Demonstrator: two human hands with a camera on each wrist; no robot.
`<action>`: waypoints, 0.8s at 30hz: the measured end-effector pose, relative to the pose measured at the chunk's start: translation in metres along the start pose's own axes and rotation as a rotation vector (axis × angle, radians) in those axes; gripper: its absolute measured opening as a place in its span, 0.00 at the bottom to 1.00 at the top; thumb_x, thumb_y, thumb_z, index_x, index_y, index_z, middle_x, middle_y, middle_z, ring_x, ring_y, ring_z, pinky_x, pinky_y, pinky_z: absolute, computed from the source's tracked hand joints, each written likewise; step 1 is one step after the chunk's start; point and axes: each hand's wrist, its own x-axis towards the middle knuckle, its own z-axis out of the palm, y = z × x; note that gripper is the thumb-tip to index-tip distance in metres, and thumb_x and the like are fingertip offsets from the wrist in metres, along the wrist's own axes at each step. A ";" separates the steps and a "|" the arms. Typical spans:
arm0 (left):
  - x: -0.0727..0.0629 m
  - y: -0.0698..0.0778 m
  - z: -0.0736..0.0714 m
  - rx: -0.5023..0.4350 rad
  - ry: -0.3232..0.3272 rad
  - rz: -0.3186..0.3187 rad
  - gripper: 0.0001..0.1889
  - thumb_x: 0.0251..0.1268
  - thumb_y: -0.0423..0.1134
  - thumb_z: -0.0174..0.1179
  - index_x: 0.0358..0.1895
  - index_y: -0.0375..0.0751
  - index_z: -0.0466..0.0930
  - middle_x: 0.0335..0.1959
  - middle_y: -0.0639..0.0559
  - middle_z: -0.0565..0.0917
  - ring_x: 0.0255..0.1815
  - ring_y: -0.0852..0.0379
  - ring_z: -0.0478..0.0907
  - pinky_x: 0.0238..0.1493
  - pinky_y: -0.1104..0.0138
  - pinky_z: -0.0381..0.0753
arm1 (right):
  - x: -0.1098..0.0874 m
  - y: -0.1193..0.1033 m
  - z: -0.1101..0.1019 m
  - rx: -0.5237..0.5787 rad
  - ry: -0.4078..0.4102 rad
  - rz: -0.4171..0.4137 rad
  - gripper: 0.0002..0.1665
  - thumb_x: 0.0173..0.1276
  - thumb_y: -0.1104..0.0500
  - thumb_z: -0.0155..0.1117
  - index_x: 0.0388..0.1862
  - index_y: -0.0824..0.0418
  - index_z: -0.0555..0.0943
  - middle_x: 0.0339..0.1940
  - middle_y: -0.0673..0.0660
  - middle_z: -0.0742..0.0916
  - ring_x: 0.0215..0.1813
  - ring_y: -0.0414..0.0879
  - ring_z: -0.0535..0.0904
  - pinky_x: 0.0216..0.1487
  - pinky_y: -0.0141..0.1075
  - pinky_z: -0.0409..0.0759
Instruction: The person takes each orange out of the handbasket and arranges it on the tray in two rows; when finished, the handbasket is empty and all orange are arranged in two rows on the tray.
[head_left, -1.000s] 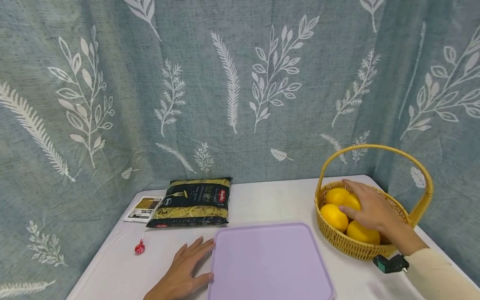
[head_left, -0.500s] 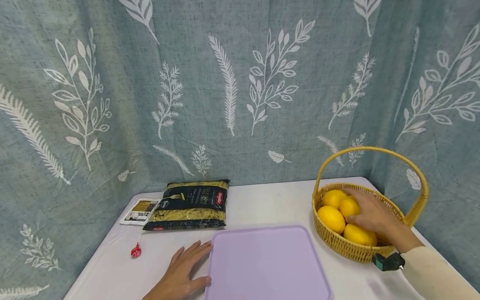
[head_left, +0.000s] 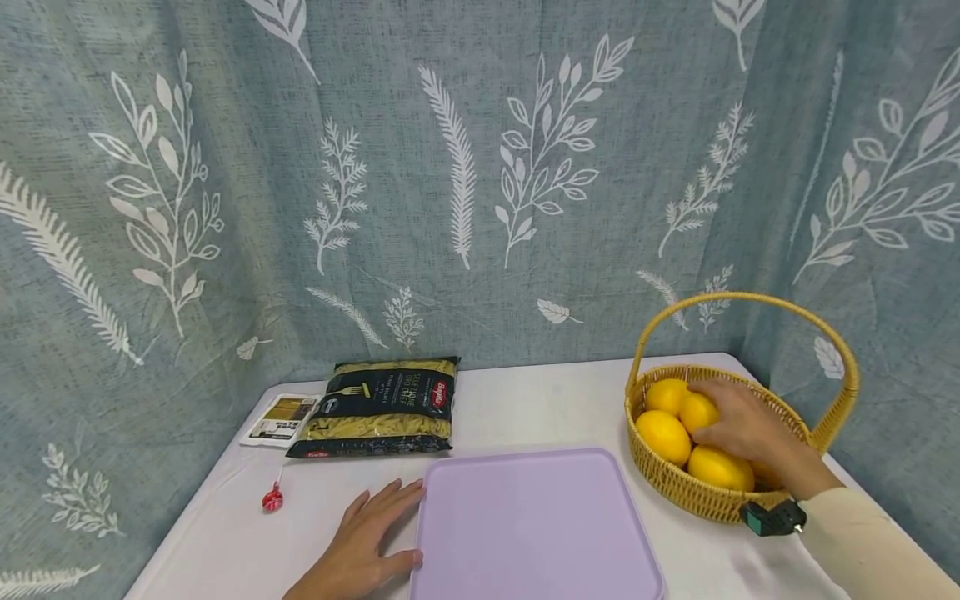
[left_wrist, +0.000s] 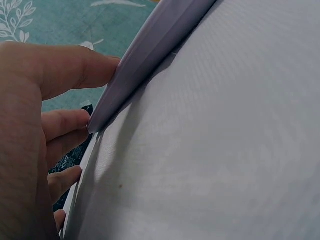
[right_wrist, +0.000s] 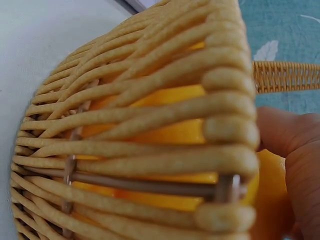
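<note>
The wicker basket (head_left: pixel 684 493) stands just beside the lilac tray (head_left: pixel 536 533), on its right. The pasta bag (head_left: pixel 382 407) lies behind the tray, towards its left. At the tray's left edge, the left hand (head_left: pixel 367 542) touches the rim with straight, spread fingers. To the right of the tray, the right hand (head_left: pixel 738 421) curls thumb and fingers about one yellow fruit (head_left: pixel 697 412) inside the basket. This fruit could slip, if the hold is too shallow, or knock against the handle.

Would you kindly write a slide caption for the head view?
The right grip holds a yellow fruit in a wicker basket; the left grip touches the edge of a lilac tray.
</note>
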 end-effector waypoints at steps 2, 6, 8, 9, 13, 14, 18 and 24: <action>-0.001 0.000 0.001 0.009 0.016 0.018 0.42 0.57 0.61 0.67 0.74 0.47 0.70 0.76 0.47 0.69 0.78 0.33 0.57 0.74 0.27 0.42 | 0.001 0.000 0.000 -0.003 0.011 -0.003 0.40 0.55 0.56 0.74 0.66 0.70 0.75 0.64 0.75 0.77 0.65 0.74 0.70 0.63 0.71 0.70; -0.003 -0.002 0.003 0.035 0.053 0.067 0.40 0.58 0.59 0.67 0.73 0.46 0.71 0.75 0.47 0.71 0.77 0.33 0.60 0.73 0.27 0.46 | 0.002 -0.001 -0.001 -0.003 0.040 -0.002 0.40 0.55 0.56 0.73 0.66 0.70 0.75 0.64 0.76 0.77 0.63 0.73 0.71 0.60 0.69 0.72; -0.003 -0.002 0.003 0.044 0.065 0.077 0.40 0.57 0.58 0.68 0.73 0.47 0.71 0.75 0.48 0.71 0.77 0.34 0.60 0.73 0.28 0.47 | 0.002 -0.003 -0.003 0.013 0.052 0.006 0.39 0.56 0.56 0.73 0.66 0.70 0.75 0.64 0.76 0.76 0.61 0.73 0.71 0.57 0.68 0.74; -0.004 -0.002 0.003 0.049 0.069 0.080 0.40 0.57 0.58 0.68 0.73 0.47 0.71 0.75 0.48 0.71 0.77 0.34 0.61 0.73 0.28 0.47 | 0.001 -0.004 -0.003 0.018 0.061 0.008 0.39 0.56 0.56 0.72 0.66 0.70 0.75 0.64 0.75 0.76 0.60 0.72 0.71 0.56 0.67 0.75; -0.004 -0.001 0.002 0.055 0.069 0.075 0.40 0.57 0.58 0.68 0.73 0.46 0.72 0.75 0.48 0.71 0.77 0.34 0.61 0.73 0.28 0.47 | 0.001 -0.008 -0.006 0.060 0.094 0.014 0.38 0.58 0.56 0.71 0.66 0.69 0.74 0.62 0.74 0.77 0.54 0.67 0.74 0.48 0.60 0.79; -0.004 -0.001 0.002 0.046 0.060 0.062 0.41 0.57 0.58 0.68 0.73 0.47 0.71 0.75 0.47 0.71 0.77 0.34 0.60 0.73 0.28 0.47 | 0.002 -0.009 -0.006 0.064 0.102 0.009 0.38 0.59 0.56 0.71 0.67 0.69 0.74 0.62 0.73 0.78 0.52 0.65 0.75 0.47 0.57 0.79; -0.003 0.000 0.001 0.012 0.016 0.008 0.42 0.56 0.59 0.68 0.74 0.48 0.70 0.76 0.47 0.69 0.78 0.33 0.57 0.74 0.28 0.42 | 0.001 -0.015 -0.008 0.091 0.124 0.001 0.39 0.62 0.53 0.71 0.68 0.69 0.72 0.62 0.71 0.78 0.49 0.60 0.77 0.43 0.53 0.81; -0.001 -0.001 0.001 0.032 0.023 0.033 0.42 0.57 0.60 0.68 0.74 0.48 0.70 0.76 0.48 0.69 0.78 0.34 0.58 0.74 0.28 0.43 | -0.001 -0.027 -0.009 0.136 0.149 -0.007 0.39 0.64 0.50 0.71 0.69 0.66 0.72 0.60 0.70 0.79 0.47 0.59 0.78 0.40 0.49 0.80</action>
